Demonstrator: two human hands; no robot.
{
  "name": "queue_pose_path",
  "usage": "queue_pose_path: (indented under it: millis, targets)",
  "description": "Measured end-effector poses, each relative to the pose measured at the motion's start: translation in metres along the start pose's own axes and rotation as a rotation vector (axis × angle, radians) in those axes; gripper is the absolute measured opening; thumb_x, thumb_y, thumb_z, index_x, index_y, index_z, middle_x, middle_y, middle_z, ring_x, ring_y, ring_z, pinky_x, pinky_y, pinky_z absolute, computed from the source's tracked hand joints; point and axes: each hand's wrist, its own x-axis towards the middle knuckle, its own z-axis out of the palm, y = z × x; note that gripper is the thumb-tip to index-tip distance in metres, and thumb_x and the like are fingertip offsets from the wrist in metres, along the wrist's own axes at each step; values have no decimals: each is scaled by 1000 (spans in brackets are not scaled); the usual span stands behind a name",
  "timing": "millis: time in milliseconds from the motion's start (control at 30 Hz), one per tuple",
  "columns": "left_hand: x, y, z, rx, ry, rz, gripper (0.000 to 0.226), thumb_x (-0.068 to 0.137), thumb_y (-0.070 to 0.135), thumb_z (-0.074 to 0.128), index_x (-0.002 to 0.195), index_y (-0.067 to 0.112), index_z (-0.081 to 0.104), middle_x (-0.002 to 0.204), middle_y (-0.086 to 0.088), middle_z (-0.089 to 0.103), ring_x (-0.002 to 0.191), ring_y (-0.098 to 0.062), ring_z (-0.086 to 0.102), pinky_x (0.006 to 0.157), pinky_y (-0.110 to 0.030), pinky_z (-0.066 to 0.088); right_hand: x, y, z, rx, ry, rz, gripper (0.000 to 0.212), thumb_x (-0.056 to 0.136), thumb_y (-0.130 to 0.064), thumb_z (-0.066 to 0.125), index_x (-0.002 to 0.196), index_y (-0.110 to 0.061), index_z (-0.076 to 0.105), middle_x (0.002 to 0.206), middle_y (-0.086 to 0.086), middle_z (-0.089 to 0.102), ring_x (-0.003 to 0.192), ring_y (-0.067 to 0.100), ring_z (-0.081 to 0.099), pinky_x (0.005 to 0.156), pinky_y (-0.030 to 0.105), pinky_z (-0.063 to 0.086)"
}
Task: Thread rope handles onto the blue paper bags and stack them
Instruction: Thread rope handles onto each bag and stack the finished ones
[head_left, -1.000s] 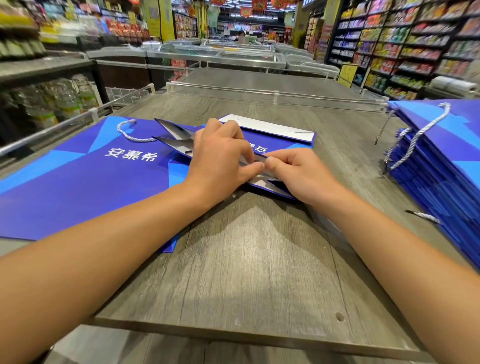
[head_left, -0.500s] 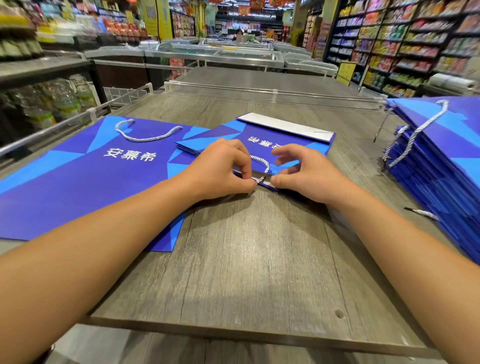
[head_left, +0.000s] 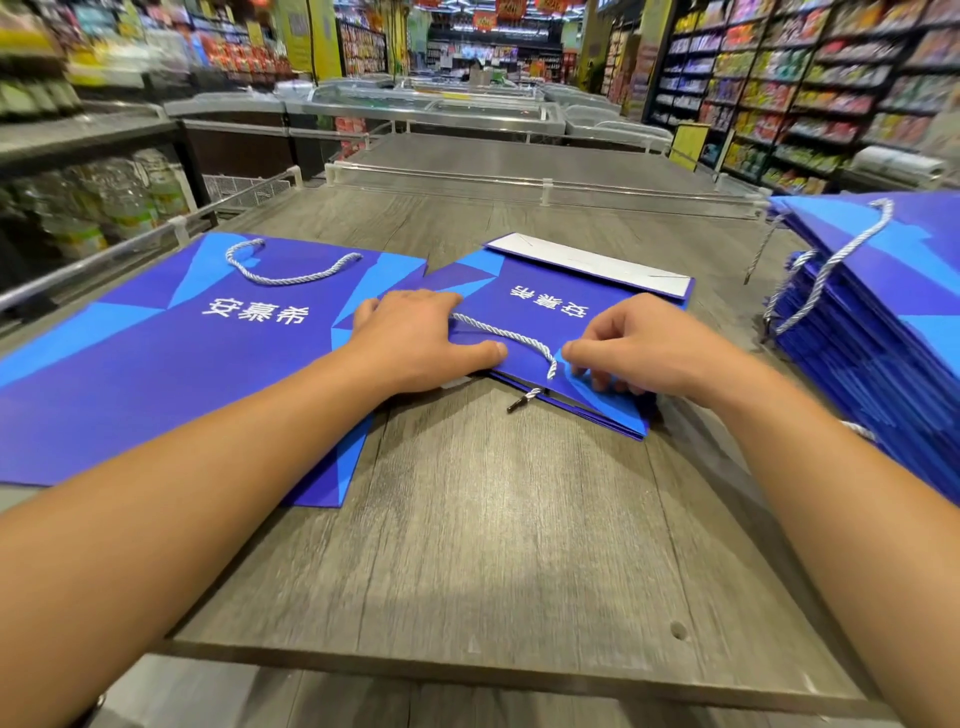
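Observation:
A flat blue paper bag (head_left: 550, 291) with white lettering lies on the grey wooden table (head_left: 493, 545), its open edge toward me. A white twisted rope handle (head_left: 506, 335) arcs across its face, and one tipped rope end (head_left: 522, 402) sticks out from under the near edge. My left hand (head_left: 415, 338) rests flat on the bag's left part, thumb pressing near the rope. My right hand (head_left: 644, 345) has curled fingers and pinches the bag's near edge to the right of the rope.
A blue bag with a rope handle (head_left: 156, 374) lies flat at the left, partly under the middle bag. A tall stack of blue bags with handles (head_left: 883, 322) stands at the right edge. A clear plastic rail (head_left: 545, 189) borders the far side. Shop shelves surround the table.
The bag, folded open a second ago, now lies flat. My hands left the rope end and moved apart; the left now lies flat on the bag and the right holds its edge.

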Motion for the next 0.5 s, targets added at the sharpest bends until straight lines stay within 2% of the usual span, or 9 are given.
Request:
queue_pose_path:
  millis: [67,133,200,267,333,367,400,433,500]
  targets:
    - [-2,1,0,52,-44,-10,93,64,86,44,137,28,50,136,0,53,130,-27,41,99,-43,30,2,-1,3,3,87,-26,26,86,-36,66,72,-15,71,61,-6,68,49,9,53,52,21,45]
    - [-5,7,1,84,-44,3,96,68,86,50,144,30,41,140,-1,46,132,-29,36,102,-46,29,6,-1,6,-14,222,-92,19,83,-38,69,76,-21,71,73,-9,71,63,6,59,65,25,47]
    - [-10,15,2,99,-28,42,101,65,86,51,147,30,36,141,-2,43,132,-28,34,102,-45,28,6,-4,9,-87,199,-144,13,81,-40,73,86,-28,73,84,-15,69,75,1,58,73,25,42]
    - [-14,21,4,104,-21,87,104,63,87,53,148,30,34,141,-2,42,131,-27,33,103,-45,27,7,-5,14,-182,77,-142,12,80,-38,77,87,-30,72,76,-20,65,69,-5,54,67,19,39]
    - [-16,21,4,86,-44,98,109,61,90,53,149,30,32,143,-1,39,133,-27,31,107,-47,25,8,-7,15,-205,71,-157,10,83,-28,74,75,-27,67,62,-20,62,64,-4,55,59,12,38]
    - [-16,20,3,79,-63,98,112,57,93,50,149,30,32,145,0,38,135,-26,29,109,-48,23,9,-9,15,-139,109,-157,15,87,-22,69,73,-25,63,64,-17,63,67,0,59,63,13,42]
    - [-16,19,3,75,-85,99,115,53,94,45,148,30,32,147,1,36,137,-24,28,111,-49,21,10,-9,14,33,141,-125,18,91,-17,62,74,-23,60,67,-11,65,69,9,64,69,20,47]
    - [-15,19,2,73,-102,103,116,51,93,41,148,30,33,149,3,35,139,-23,27,113,-50,19,10,-10,13,273,152,-83,20,95,-13,55,77,-19,56,68,-6,66,64,15,67,69,29,50]
    - [-14,19,2,69,-124,114,117,52,93,42,149,29,31,153,5,33,142,-20,25,116,-53,15,9,-11,10,615,162,-39,22,100,-9,46,79,-15,52,60,-2,61,48,15,61,60,31,49]
